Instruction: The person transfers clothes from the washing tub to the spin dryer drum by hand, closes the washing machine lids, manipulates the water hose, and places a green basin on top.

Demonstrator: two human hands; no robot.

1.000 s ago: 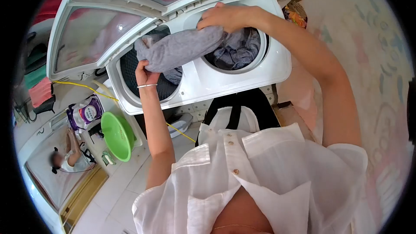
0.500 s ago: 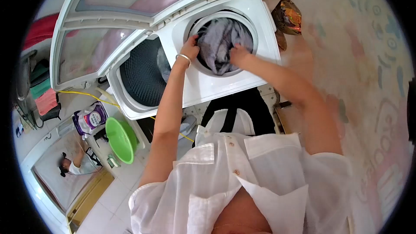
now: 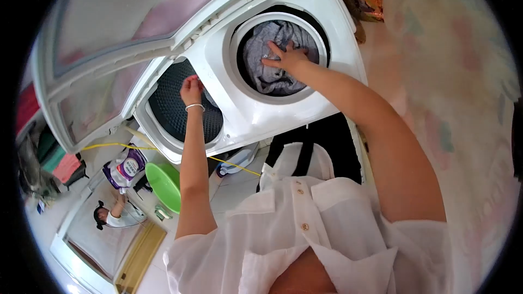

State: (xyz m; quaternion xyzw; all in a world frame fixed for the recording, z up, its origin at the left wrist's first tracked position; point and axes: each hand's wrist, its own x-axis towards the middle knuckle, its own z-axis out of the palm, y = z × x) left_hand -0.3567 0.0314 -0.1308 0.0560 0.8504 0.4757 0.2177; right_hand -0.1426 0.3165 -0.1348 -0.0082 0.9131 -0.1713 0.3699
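My right hand [image 3: 289, 59] lies on bunched grey cloth [image 3: 260, 49], its fingers spread. The cloth sits inside the round, white-rimmed tub [image 3: 234, 68] of a white twin-tub washing machine [image 3: 256, 122]. Over the other tub, a dark dimpled one [image 3: 169, 98], is my left hand [image 3: 190, 91], with a pale bracelet at the wrist. Its fingers are curled together near the wall between the tubs; whatever they may hold is hidden. Some grey cloth shows in that tub beside the hand.
The machine's hinged lids [image 3: 125, 49] stand raised at the back left. A green basin [image 3: 165, 185], a purple-and-white detergent pack [image 3: 126, 167] and a yellow cord [image 3: 234, 167] are at the lower left. A mirror [image 3: 103, 239] shows a person's reflection.
My left hand has left the round tub's rim and moved left over the dark tub. My right hand has opened flat on the cloth, which now lies lower and more gathered.
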